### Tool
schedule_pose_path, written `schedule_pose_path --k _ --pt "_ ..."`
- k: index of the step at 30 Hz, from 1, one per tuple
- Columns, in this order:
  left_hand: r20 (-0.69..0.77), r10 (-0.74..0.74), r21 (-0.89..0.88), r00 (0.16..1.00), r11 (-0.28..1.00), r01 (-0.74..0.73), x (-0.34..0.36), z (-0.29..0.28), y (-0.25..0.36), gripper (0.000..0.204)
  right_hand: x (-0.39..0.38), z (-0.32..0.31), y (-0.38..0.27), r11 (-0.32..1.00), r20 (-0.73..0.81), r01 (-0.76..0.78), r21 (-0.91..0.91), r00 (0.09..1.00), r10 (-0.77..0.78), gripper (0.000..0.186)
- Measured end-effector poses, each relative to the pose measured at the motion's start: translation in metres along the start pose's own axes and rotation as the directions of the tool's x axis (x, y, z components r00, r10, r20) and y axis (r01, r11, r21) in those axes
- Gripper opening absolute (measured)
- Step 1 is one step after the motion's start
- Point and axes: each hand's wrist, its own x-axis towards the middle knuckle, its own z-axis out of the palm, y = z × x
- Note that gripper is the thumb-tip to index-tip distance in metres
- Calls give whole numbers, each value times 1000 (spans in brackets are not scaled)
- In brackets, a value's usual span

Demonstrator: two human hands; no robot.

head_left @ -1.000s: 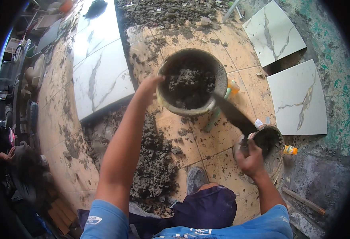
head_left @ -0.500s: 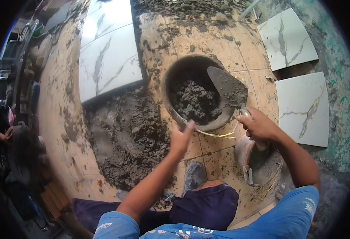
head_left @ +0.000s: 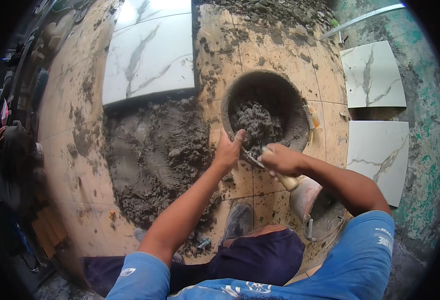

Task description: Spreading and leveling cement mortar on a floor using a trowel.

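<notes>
A dark, round bucket [head_left: 285,92] stands tilted on the floor, with clumpy grey mortar [head_left: 254,119] inside. My left hand [head_left: 228,151] grips its near-left rim, thumb over the edge. In my right hand [head_left: 283,161] is the pale handle of a trowel [head_left: 290,183]. The trowel's blade reaches down into the bucket and is mostly hidden by the mortar and my hand. Left of the bucket lies a rough bed of wet mortar [head_left: 150,155], bordering a white marbled tile [head_left: 150,60].
Below my right forearm a second, mortar-smeared bucket [head_left: 307,202] lies close by. Two cut marbled tiles [head_left: 372,75] rest along the right side. A long metal bar [head_left: 362,21] lies at the far right. Mortar crumbs dot the beige floor tiles [head_left: 70,170].
The trowel has gone from above the bucket's right rim down into the mortar. My left hand has taken hold of the rim, and the bucket is tilted more toward me.
</notes>
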Motion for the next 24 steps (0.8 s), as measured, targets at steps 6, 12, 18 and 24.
schedule_pose_path --k 6,12,18,24 --pt "108 -5 -75 994 997 14 11 -4 -4 80 6 -2 16 971 -39 63 232 998 -56 18" --pt "200 22 184 980 981 -59 16 -27 5 101 -3 -3 31 925 -35 112 364 994 -107 19" --pt "425 -119 562 898 811 -159 -9 -161 83 73 -49 -2 24 938 -217 114 328 975 -43 21" --pt "37 -27 741 999 672 -10 -53 -367 110 48 -97 34 -18 972 -363 110 207 931 -28 22"
